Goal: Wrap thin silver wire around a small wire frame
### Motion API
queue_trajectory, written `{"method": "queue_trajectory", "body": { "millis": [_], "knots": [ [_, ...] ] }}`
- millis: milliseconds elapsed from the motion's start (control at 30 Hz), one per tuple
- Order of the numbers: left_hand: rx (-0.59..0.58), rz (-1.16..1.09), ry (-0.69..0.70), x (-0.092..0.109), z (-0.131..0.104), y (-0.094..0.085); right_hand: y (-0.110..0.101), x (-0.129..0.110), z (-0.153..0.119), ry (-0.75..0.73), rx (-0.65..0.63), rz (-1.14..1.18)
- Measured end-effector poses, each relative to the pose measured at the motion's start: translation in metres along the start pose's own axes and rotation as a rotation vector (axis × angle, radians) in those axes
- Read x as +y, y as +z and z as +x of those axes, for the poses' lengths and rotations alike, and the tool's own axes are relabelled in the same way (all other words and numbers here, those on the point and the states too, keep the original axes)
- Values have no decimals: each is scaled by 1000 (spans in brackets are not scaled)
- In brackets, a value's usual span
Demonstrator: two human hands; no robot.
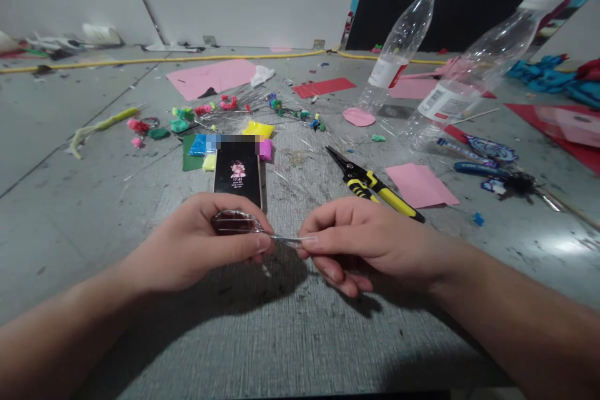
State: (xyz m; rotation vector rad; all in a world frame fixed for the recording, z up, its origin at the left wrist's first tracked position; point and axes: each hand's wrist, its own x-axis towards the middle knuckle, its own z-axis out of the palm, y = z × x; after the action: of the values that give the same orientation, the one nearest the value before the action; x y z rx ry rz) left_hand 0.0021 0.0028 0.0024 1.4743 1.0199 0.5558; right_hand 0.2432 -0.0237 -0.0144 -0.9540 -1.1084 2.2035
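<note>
Between my two hands runs a thin, shiny silver wire (287, 239), level above the grey table. My left hand (206, 240) pinches it between thumb and forefinger, and a loop of the wire curls inside that grip. Its right end is pinched by the thumb and forefinger of my right hand (360, 240), whose other fingers are loosely curled below. A phone (238, 169) with a lit screen stands or lies just beyond my left hand; I cannot tell which. Black and yellow pliers (370, 181) lie behind my right hand.
Two clear plastic bottles (389, 69) (450, 100) stand at the back right. Coloured clay packets (257, 130) sit behind the phone. Farther back are small coloured clay pieces (182, 119), pink paper (210, 78) and a yellow cable (164, 60). Keys with charms (520, 184) lie right.
</note>
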Motion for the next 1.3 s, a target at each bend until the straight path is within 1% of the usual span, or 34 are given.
{"method": "queue_trajectory", "body": {
  "millis": [133, 233, 367, 467, 533, 600, 700, 767, 833, 867, 900, 967, 1033, 1067, 1100, 1133, 1167, 1300],
  "knots": [
    [-17, -7, 22, -3, -3, 0, -3, 5, 3, 33, -84, 113],
    [-34, 18, 41, -3, -5, 1, -9, 11, 7, 51, -196, 155],
    [-91, 32, 78, -4, -6, 3, -14, 21, 10, 65, -348, 230],
    [-127, -54, 67, -5, -6, 5, -16, 27, 10, 92, -398, 274],
    [-141, -124, 29, -5, -5, 6, -16, 28, 10, 97, -393, 270],
    [-133, -174, -6, -4, -4, 8, -15, 27, 10, 83, -351, 242],
    [-73, -176, -22, -2, -3, 8, -12, 20, 8, 32, -230, 121],
    [-11, -147, -29, -3, -2, 8, -7, 13, 6, -21, -116, -36],
    [45, -117, -32, -4, -2, 8, -3, 8, 4, -103, 33, -248],
    [64, -101, -32, -5, -2, 8, -1, 6, 3, -170, 118, -378],
    [78, -89, -33, -5, -1, 8, 1, 6, 3, -270, 201, -530],
    [103, -99, -39, -6, 0, 9, 1, 7, 4, -542, 316, -840],
    [135, -157, -63, -7, 2, 10, -2, 11, 7, -833, 343, -1111],
    [148, -185, -76, -7, 2, 11, -3, 14, 8, -949, 341, -1214],
    [158, -202, -88, -7, 3, 12, -4, 16, 9, -1033, 341, -1296],
    [164, -206, -97, -7, 3, 13, -5, 17, 11, -1080, 348, -1354],
    [162, -196, -99, -7, 3, 13, -6, 19, 11, -1095, 359, -1382],
    [153, -62, -70, -5, 1, 11, -5, 19, 11, -1004, 389, -1310]
  ]
}}
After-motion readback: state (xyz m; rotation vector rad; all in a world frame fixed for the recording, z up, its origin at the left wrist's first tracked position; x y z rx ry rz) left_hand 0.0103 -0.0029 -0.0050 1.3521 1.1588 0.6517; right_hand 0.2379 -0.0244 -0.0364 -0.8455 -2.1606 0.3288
